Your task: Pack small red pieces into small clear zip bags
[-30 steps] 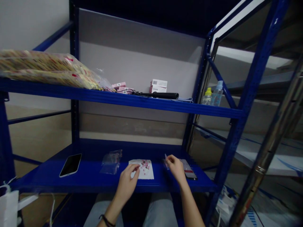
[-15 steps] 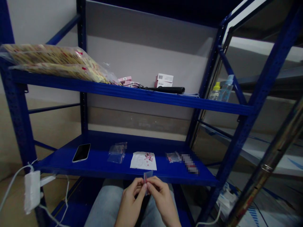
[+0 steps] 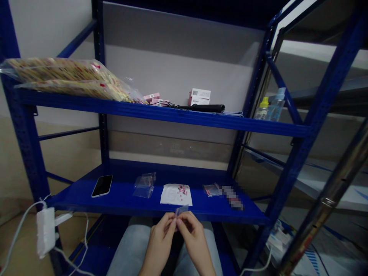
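My left hand (image 3: pixel 160 237) and my right hand (image 3: pixel 192 234) meet in front of the lower blue shelf (image 3: pixel 86 197), above my lap. Together they pinch a small clear plastic bag (image 3: pixel 181 210) by its lower edge; its top sticks up between the fingertips. Just beyond on the shelf lies a white sheet (image 3: pixel 176 194) with several tiny red and pink pieces (image 3: pixel 181 189) on it. A pile of clear bags (image 3: pixel 144 184) lies left of the sheet, another small bag with a red strip (image 3: pixel 211 189) right of it.
A phone (image 3: pixel 102 185) lies face up at the shelf's left. The upper shelf (image 3: pixel 161 114) carries packed bags (image 3: pixel 66 78), small boxes (image 3: pixel 199 96), a black rod (image 3: pixel 201 108) and bottles (image 3: pixel 270 107). A white charger (image 3: pixel 45 237) with cables hangs lower left. Another rack stands to the right.
Both hands left the shelf and came back toward my lap, carrying a small clear bag; they now hold it together a little higher. The view has drawn back.
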Demonstrator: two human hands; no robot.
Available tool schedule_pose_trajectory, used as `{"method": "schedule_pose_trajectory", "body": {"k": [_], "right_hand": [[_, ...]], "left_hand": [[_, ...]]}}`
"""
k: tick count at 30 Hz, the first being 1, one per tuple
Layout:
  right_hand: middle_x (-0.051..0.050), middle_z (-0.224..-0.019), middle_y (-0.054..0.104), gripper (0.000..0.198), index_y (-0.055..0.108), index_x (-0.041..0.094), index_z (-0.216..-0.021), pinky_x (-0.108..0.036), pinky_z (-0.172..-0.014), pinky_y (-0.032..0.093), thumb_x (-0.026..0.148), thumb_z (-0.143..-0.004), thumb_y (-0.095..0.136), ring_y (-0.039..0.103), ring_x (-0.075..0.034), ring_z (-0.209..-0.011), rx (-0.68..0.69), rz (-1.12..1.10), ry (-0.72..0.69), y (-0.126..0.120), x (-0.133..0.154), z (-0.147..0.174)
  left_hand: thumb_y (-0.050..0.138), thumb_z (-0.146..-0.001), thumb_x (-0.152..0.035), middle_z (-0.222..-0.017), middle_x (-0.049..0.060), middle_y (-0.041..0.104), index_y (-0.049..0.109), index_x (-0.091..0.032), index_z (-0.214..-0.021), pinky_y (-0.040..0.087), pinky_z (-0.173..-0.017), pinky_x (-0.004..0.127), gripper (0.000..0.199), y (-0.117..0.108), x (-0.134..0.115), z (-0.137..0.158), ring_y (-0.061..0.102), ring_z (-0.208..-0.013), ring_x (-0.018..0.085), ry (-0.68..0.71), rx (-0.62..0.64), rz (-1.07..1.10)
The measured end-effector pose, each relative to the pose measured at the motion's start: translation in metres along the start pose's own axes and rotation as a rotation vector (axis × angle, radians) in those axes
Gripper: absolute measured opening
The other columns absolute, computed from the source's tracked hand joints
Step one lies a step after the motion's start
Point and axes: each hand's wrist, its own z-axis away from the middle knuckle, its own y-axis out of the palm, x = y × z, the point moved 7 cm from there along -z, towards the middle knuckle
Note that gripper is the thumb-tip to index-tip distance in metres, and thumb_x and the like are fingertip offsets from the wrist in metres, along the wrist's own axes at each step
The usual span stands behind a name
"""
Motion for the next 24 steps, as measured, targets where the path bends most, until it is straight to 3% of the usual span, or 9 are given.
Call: {"method": "schedule_pose_trajectory", "body": {"k": [6,14,17,20,24], "right_hand": [[-0.003,-0.086,0.065,0.026,0.068,0.022,-0.086,-0.027,-0.073,0.045,0.047,-0.089,0.062,0.058,-0.02,-0.081,-0.005,-0.031,0.007,0.003,0.004,0.003],[-0.003,-0.081,0.067,0.033,0.069,0.018,-0.088,-0.026,-0.069,0.047,0.05,-0.086,0.065,0.059,-0.018,-0.076,-0.042,-0.193,0.106,0.011,-0.02,0.003],[-0.006,-0.088,0.07,0.033,0.069,0.018,-0.093,-0.026,-0.072,0.051,0.05,-0.088,0.062,0.064,-0.02,-0.08,-0.08,-0.174,0.093,0.015,-0.022,0.007],[-0.007,-0.09,0.072,0.029,0.068,0.02,-0.092,-0.027,-0.076,0.052,0.046,-0.092,0.056,0.067,-0.021,-0.081,-0.133,0.031,0.022,0.014,-0.021,0.012],[-0.009,-0.099,0.074,0.031,0.067,0.022,-0.107,-0.029,-0.081,0.054,0.044,-0.095,0.049,0.07,-0.023,-0.089,-0.231,0.295,-0.1,0.006,-0.023,0.014]], "left_hand": [[0.066,-0.089,-0.045,-0.092,0.007,0.073,0.065,-0.019,-0.088,0.055,-0.084,0.03,0.026,-0.001,0.003,-0.002,0.07,-0.089,0.023,-0.032,0.011,0.108],[0.054,-0.095,-0.048,-0.098,0.007,0.072,0.067,-0.018,-0.097,0.054,-0.082,0.03,0.033,-0.001,0.004,-0.003,0.068,-0.089,0.022,-0.04,0.067,-0.014],[0.045,-0.098,-0.046,-0.11,0.011,0.07,0.066,-0.019,-0.101,0.054,-0.089,0.034,0.035,-0.006,0.022,-0.002,0.067,-0.102,0.026,-0.002,-0.043,-0.257],[0.042,-0.096,-0.039,-0.133,0.017,0.062,0.064,-0.015,-0.119,0.049,-0.103,0.044,0.04,-0.012,0.047,0.001,0.056,-0.127,0.032,0.056,-0.16,-0.641],[0.038,-0.094,-0.025,-0.137,0.014,0.061,0.062,-0.013,-0.128,0.05,-0.104,0.043,0.043,-0.011,0.06,0.0,0.055,-0.129,0.03,0.236,-0.098,-1.001]]}}
